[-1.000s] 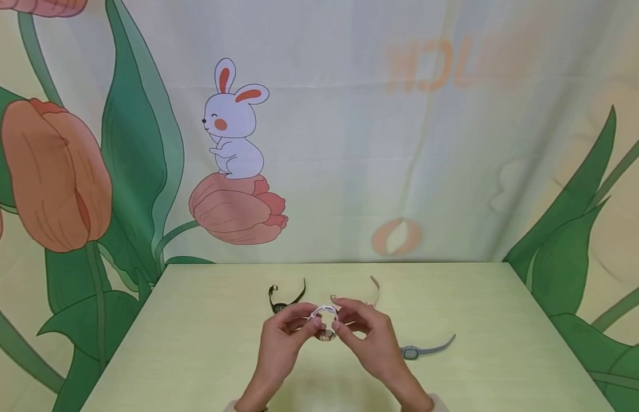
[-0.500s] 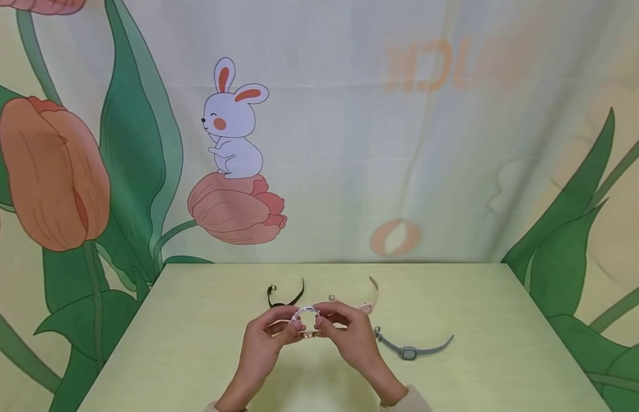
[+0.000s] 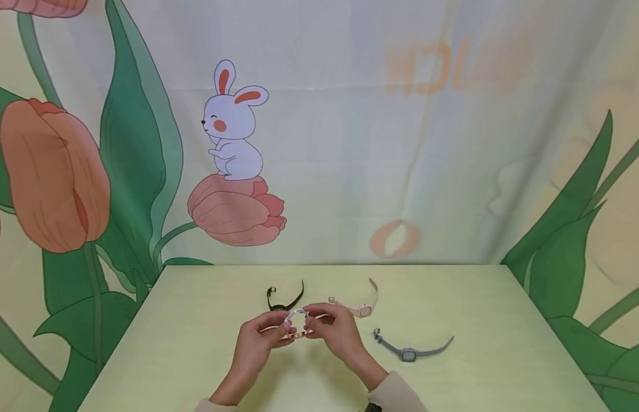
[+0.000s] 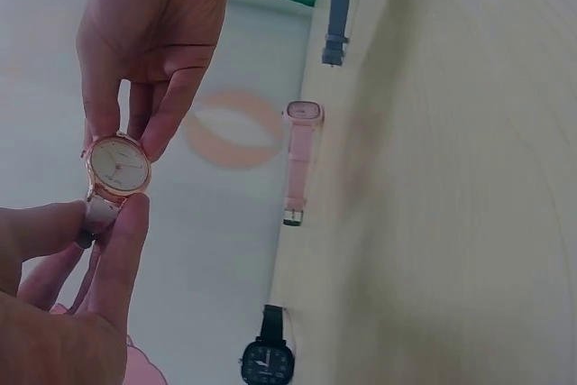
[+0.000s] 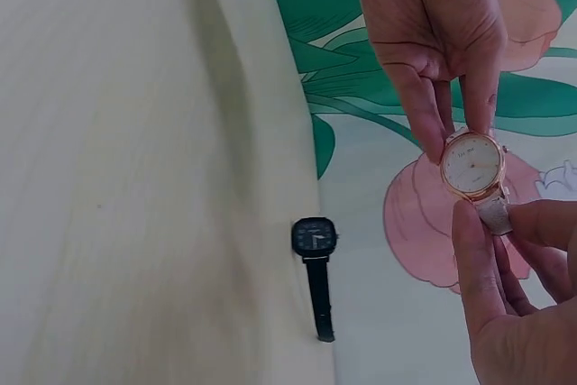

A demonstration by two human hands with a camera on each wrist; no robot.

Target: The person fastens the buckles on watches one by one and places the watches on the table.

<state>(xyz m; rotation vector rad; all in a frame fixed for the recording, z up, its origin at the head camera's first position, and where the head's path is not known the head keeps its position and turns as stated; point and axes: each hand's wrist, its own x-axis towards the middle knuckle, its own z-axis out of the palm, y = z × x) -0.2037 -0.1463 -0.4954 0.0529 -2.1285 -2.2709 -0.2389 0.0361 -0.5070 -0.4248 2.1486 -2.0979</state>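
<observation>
A wristwatch with a white strap and a rose-gold case (image 4: 120,165) is held up between both hands above the table, its strap bent into a loop. My left hand (image 3: 254,340) pinches one side of the strap between thumb and fingers. On the opposite side my right hand (image 3: 340,336) pinches the strap close to the case. The white dial (image 5: 472,164) faces both wrist cameras. Behind the left fingers a black watch (image 3: 281,308) lies on the table, partly covered in the head view.
A pink watch (image 3: 365,311) lies beyond the right hand. To its right and nearer is a grey-blue watch (image 3: 408,355), strap spread out. The pale table (image 3: 159,343) ends at a curtain (image 3: 340,143) printed with tulips and a rabbit.
Both hands have shifted left together with the white-strapped watch, and its case has turned. The pink watch and the buckle end of the grey-blue one have come out from behind the right hand.
</observation>
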